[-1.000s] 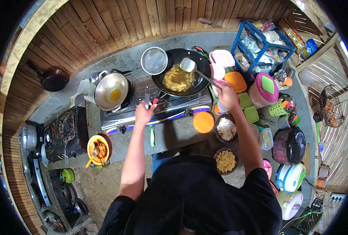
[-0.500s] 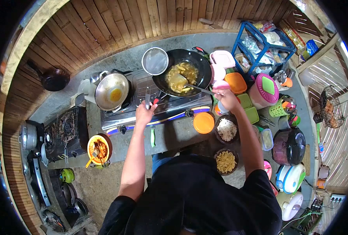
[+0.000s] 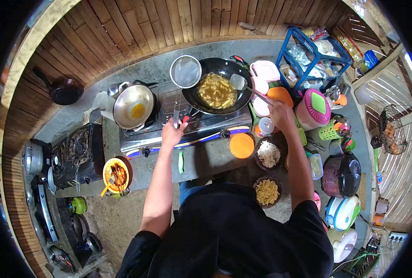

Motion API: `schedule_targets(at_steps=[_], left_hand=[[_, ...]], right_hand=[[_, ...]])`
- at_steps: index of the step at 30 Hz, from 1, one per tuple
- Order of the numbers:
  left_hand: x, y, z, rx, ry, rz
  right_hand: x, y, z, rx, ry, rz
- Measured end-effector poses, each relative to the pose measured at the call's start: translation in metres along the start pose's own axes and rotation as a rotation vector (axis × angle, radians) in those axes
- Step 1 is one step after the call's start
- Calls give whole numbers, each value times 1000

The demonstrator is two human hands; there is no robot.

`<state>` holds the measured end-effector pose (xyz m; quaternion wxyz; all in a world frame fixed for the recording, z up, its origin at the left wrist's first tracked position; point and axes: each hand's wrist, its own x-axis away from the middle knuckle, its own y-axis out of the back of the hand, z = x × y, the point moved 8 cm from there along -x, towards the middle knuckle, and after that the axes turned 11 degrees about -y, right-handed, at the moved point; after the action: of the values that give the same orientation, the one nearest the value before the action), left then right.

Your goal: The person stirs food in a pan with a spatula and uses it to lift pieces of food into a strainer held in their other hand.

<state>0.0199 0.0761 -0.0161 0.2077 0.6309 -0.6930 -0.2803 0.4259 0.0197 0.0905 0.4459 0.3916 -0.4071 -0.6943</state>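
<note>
My left hand (image 3: 172,133) is closed round the handle of a round wire-mesh strainer (image 3: 185,71), whose basket hangs by the left rim of a black wok (image 3: 198,103). Yellowish pieces (image 3: 217,91) lie in bubbling oil inside that wok. In my right hand (image 3: 281,114) is the long handle of a metal spatula (image 3: 238,82); its blade stands above the wok's right side, apart from the oil. The wok sits on the right burner of a gas stove (image 3: 187,129). On the left burner rests a lighter pan (image 3: 133,106) with a little oil.
Near my right forearm stand a bowl of white shreds (image 3: 268,154), a bowl of yellow pieces (image 3: 266,192) and an orange lid (image 3: 242,145). A green-handled knife (image 3: 181,162) lies at the counter's front. An orange bowl of red sauce (image 3: 116,176) is at left.
The spatula has come up out of the oil and moved right, with my right hand shifting right too. My left hand and the strainer have barely moved.
</note>
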Motion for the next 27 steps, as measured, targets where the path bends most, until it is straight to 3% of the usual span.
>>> schedule_targets(at_steps=[3,8,15,18,20,23,27], left_hand=[[0,-1,0,15,3,7],[0,-1,-1,14,12,8],[1,1,-4,14,-1,5],[2,2,-6,-1,-2,1],[1,2,-5,-11,-4,4],[2,2,-7,-9,-3,8],[2,2,-7,17,-8,6]], right_hand=[[-2,-2,-2,-11,86,30],[-3,-28,7,-254,224,359],[4,-56,15,-674,36,447],[0,-51,14,-566,-4,388],[-2,-23,22,-250,78,83],[-3,-11,29,-60,2,-17],[-6,-26,20,-27,-37,-46]])
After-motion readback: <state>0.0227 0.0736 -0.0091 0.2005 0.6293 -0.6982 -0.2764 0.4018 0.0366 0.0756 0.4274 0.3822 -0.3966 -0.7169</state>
